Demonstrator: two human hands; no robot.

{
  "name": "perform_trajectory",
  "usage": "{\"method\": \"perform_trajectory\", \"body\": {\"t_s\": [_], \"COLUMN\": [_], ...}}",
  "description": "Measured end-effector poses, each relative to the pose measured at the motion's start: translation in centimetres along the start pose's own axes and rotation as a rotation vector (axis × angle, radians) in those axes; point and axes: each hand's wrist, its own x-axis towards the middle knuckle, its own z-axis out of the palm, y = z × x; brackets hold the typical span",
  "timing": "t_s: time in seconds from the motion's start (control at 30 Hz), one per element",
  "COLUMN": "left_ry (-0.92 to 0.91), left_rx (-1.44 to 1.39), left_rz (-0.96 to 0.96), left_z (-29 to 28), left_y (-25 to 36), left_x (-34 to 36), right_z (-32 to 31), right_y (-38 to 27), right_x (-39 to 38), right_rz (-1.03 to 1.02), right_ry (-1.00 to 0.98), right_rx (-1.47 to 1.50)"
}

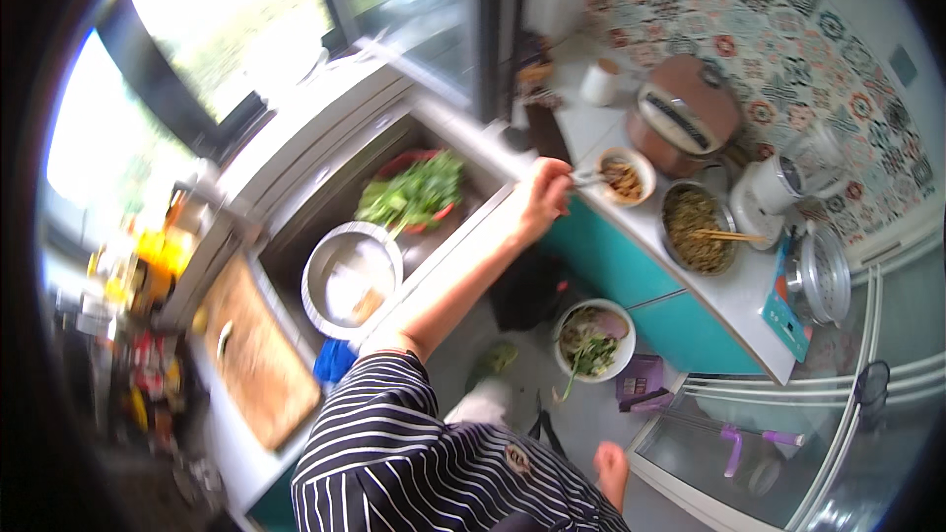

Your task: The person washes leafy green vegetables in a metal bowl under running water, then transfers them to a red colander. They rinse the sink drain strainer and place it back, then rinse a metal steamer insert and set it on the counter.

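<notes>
My left hand reaches across to the counter on the right, its fingers closed on what looks like the handle of a metal spoon. The spoon leans into a small bowl of brown food. A dark flat piece lies just beyond the fingertips; I cannot tell what it is. My right hand hangs low at my side, curled, with nothing visible in it. Close to the small bowl stands a larger metal bowl of chopped greenish food, with chopsticks laid across it.
The sink holds leafy greens and a metal basin. A cutting board lies left. A rice cooker and white blender stand behind the bowls. Below is a white bin of scraps beside a purple basket.
</notes>
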Motion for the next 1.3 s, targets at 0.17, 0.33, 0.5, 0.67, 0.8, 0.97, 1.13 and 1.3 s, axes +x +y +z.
{"method": "perform_trajectory", "body": {"t_s": [0.17, 0.33, 0.5, 0.67, 0.8, 0.97, 1.13, 1.3], "left_ry": [-0.218, -0.11, 0.083, 0.194, 0.296, 0.596, 0.936, 1.04], "left_rx": [0.149, 0.651, 0.486, 0.588, 0.561, 0.496, 0.255, 0.47], "left_rz": [0.015, 0.226, 0.101, 0.121, 0.215, 0.155, 0.364, 0.307], "left_z": [4.5, 1.8, -3.8, -12.8, -21.3, -31.4, -45.8, -54.0], "left_y": [11.6, 15.7, 17.5, 21.5, 22.7, 29.0, 37.8, 44.4], "left_x": [-22.2, -36.1, -40.0, -45.6, -47.9, -53.9, -56.8, -54.3], "right_z": [6.1, 11.5, 16.1, 26.0, 34.7, 45.2, 47.6, 47.5], "right_y": [-20.5, -22.7, -24.8, -25.9, -26.6, -29.1, -29.6, -26.9], "right_x": [-2.4, -9.2, -13.6, -19.7, -22.8, -30.7, -30.6, -27.6], "right_rz": [-0.334, -0.257, -0.597, -1.126, -0.952, -1.057, -1.144, -0.963], "right_ry": [-0.367, -0.5, -0.556, -0.681, -0.828, -1.01, -0.999, -0.943], "right_rx": [0.652, 0.671, -0.02, -0.314, -0.12, -0.149, -0.218, -0.273]}}
